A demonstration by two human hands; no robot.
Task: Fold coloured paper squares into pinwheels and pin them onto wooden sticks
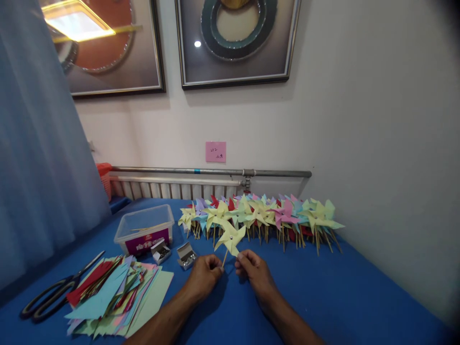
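A pale yellow paper pinwheel (231, 235) with a silver pin at its centre stands upright between my hands. My left hand (205, 277) pinches its thin wooden stick low down. With thumb and fingers, my right hand (254, 270) touches the tip of the pinwheel's lower right blade; whether it grips the paper firmly is hard to see. Left of my left hand lie two small open boxes of pins, one box (187, 256) nearer and another box (160, 252) beside the clear plastic tub (143, 230), in which a few sticks lie.
Many finished pinwheels (258, 213) in mixed colours lie in a row along the back of the blue table (305, 292). At left are coloured paper sheets (118, 292) and black-handled scissors (57, 292). Behind are a metal pipe (172, 170) and a blue curtain (39, 143).
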